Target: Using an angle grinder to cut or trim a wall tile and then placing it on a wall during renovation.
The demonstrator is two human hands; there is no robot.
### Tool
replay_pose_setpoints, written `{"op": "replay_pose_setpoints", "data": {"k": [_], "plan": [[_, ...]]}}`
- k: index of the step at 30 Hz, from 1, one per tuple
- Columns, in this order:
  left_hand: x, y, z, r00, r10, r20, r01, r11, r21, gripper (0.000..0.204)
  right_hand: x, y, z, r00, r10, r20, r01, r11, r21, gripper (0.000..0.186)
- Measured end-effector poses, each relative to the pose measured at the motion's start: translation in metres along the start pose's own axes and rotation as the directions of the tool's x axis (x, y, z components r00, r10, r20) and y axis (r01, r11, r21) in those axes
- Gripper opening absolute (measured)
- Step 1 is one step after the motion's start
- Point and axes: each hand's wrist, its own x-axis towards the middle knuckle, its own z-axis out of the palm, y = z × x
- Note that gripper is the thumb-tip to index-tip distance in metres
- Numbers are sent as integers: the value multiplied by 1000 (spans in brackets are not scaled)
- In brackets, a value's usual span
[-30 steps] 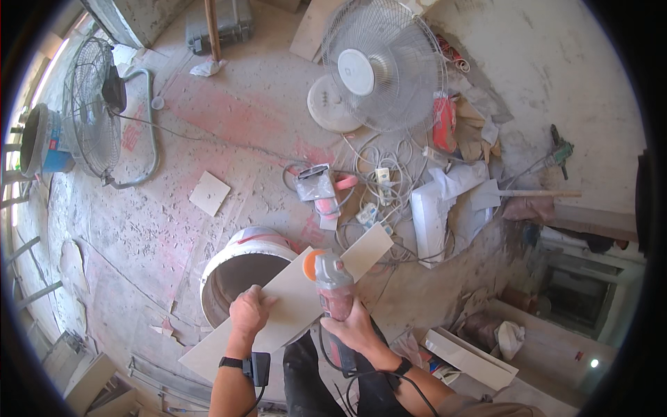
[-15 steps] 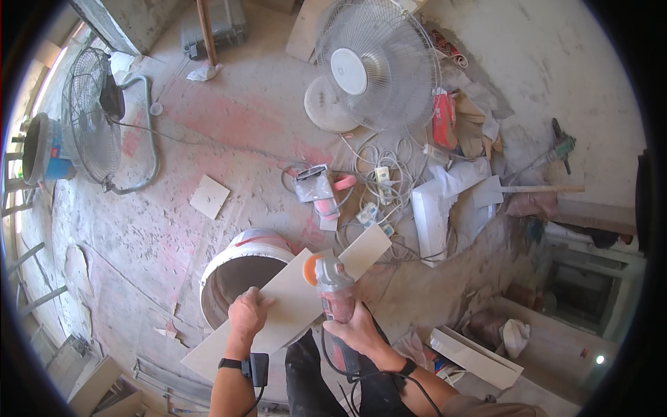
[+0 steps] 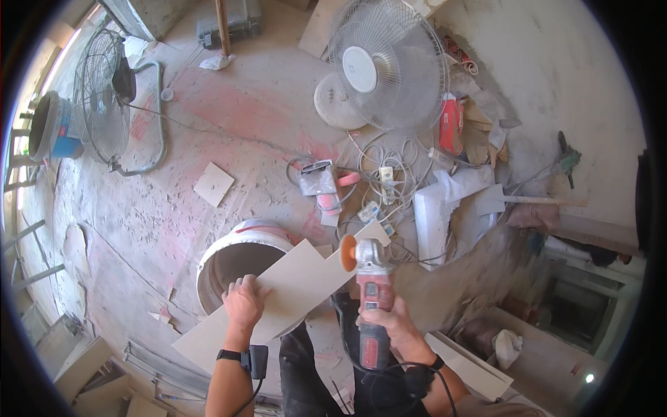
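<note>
A long beige tile panel (image 3: 288, 292) lies slantwise across a white bucket (image 3: 212, 257) in front of me. My left hand (image 3: 243, 301) is on the panel's lower-left part, fingers curled against it. My right hand (image 3: 390, 321) grips a dusty red and grey angle grinder (image 3: 373, 288) by its body. The grinder's orange disc (image 3: 348, 251) is at the upper-right part of the panel, facing left; whether it touches the tile I cannot tell. The grinder's black cord (image 3: 441, 382) loops down beside my right wrist. My dark-trousered legs show below the panel.
A pedestal fan (image 3: 382, 62) lies ahead, a floor fan (image 3: 97, 97) and pail (image 3: 55, 125) at left. A power tool (image 3: 319, 182), tangled cables (image 3: 396, 160) and white packaging (image 3: 434, 222) lie beyond the bucket. A tile offcut (image 3: 213, 183) is on the floor; loose boards (image 3: 90, 368) lie lower left.
My right hand has moved right with the grinder, which is turned so more of its body shows and its disc sits farther right and higher. My left hand has shifted slightly left and up.
</note>
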Motion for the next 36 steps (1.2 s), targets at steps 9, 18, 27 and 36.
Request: {"op": "replay_pose_setpoints", "data": {"k": [9,18,27,36], "plan": [[-40,9,-5,989,-122,-85,136,974,183,101,6,0,-13,955,262,140,-283,944,168,47],[-46,-5,1,971,-55,-234,69,996,54,103,40,-3,-20,908,360,215,-390,913,121,44],[-53,-10,4,963,-100,-251,84,994,-73,98,52,-12,-22,881,399,253,-409,912,-13,43],[-53,-9,6,967,-108,-231,89,992,-93,96,55,-12,-20,897,391,205,-382,920,-86,41]]}}
